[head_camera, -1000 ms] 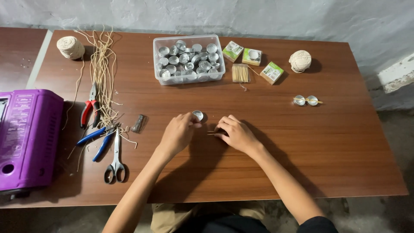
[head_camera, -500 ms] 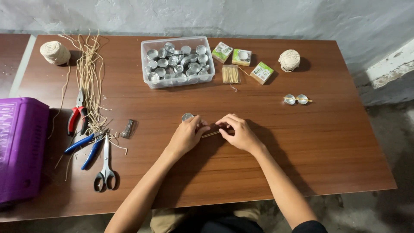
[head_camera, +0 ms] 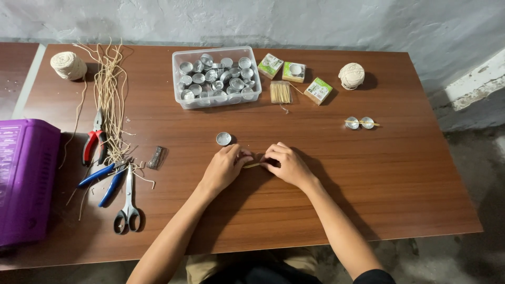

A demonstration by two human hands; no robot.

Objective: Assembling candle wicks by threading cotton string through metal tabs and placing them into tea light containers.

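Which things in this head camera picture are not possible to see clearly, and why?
- Thin stick, head view: only a short piece shows between left hand and right hand; fingers cover its ends.
- Purple box: cut off by the left edge.
- Small dark object beside the scissors: too small to identify.
- Cups in the clear tub: contents too small to tell.

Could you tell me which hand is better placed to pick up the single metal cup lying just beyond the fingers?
Left, I would judge. The small metal cup lies just above the left hand, nearly touching its fingertips, while the right hand sits farther off to the side, pinching the thin stick.
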